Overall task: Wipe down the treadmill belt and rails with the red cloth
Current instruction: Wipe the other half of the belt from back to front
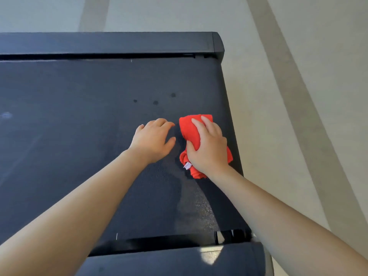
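The crumpled red cloth (190, 134) was held on the black textured treadmill belt (79, 120), right of frame centre, by the right hand (208, 148), fingers (199, 125) clamped round it. The left hand (152, 141) was rested alongside, fingers relaxed. Dark spots (155, 102) were noted above-left of the cloth.

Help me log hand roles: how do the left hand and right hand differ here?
The left hand rests bare on the belt; the right hand holds the red cloth. The left hand sits nearer the belt's middle, the right hand nearer its right edge. Both are palm-down over the belt.
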{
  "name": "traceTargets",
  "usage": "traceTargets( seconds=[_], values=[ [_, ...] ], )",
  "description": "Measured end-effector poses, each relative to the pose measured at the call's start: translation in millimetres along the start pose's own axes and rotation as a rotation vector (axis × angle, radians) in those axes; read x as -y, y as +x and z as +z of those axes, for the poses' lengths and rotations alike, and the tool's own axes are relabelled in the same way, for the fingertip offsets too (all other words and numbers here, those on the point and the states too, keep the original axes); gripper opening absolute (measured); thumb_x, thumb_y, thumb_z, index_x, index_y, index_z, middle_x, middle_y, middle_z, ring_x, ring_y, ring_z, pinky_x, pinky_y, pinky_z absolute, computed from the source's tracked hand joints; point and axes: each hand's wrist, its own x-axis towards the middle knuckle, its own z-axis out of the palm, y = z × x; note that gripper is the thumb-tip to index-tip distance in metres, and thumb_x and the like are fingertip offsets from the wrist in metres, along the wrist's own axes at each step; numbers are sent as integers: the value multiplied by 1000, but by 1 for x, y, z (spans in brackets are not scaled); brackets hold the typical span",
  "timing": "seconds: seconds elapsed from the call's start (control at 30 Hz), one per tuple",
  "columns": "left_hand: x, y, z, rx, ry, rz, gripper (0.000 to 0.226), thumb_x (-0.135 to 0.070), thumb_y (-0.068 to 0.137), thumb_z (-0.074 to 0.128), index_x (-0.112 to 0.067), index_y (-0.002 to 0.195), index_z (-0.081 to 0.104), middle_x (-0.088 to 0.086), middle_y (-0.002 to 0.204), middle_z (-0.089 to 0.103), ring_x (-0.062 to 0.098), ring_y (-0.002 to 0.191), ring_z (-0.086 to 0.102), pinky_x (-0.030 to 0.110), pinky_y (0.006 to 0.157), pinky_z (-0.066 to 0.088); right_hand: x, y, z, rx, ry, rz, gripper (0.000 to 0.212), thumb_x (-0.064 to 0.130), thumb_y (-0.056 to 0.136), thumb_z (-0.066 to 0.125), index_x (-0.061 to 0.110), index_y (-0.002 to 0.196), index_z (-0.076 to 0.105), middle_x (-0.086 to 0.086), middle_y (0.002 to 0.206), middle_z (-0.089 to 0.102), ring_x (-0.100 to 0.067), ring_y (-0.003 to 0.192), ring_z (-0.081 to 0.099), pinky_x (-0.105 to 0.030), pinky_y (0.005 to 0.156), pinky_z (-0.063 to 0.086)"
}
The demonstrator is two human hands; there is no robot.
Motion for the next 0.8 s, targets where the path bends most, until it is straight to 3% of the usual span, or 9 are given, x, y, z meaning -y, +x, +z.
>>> traceTargets(
  seconds=[0.2, 0.5, 0.63, 0.8],
  values=[
    [36, 44, 60, -278, 15, 2, 58, -39, 91, 45, -18, 143, 32, 2, 153, 26, 20, 142, 18, 55, 110, 18, -16, 63, 44, -109, -157, -28, 59, 35, 81, 57, 28, 137, 38, -1, 148, 31, -24, 137, 22, -54, 98, 31],
    [43, 94, 55, -236, 21, 74, 59, -46, 94, 34, -21, 146, 25, 1, 156, 18, 21, 144, 10, 55, 113, 6, -26, 43, 36, -85, -159, -60, 60, 33, 82, 56, 28, 138, 37, 1, 151, 29, -21, 137, 24, -50, 98, 34],
    [39, 142, 47, -250, 32, 68, 60, -48, 94, 32, -20, 147, 23, 2, 156, 18, 21, 144, 10, 55, 113, 7, -32, 95, 32, -118, -121, -47, 58, 33, 82, 58, 28, 137, 41, 3, 149, 31, -20, 137, 24, -47, 102, 32],
    [45, 185, 45, -354, 7, -64, 63, -49, 92, 32, -20, 147, 21, 0, 157, 16, 18, 145, 8, 49, 115, 5, -42, 176, 31, -161, -103, -41, 58, 34, 80, 58, 28, 135, 43, 2, 148, 34, -20, 137, 26, -47, 104, 33]
  ],
)
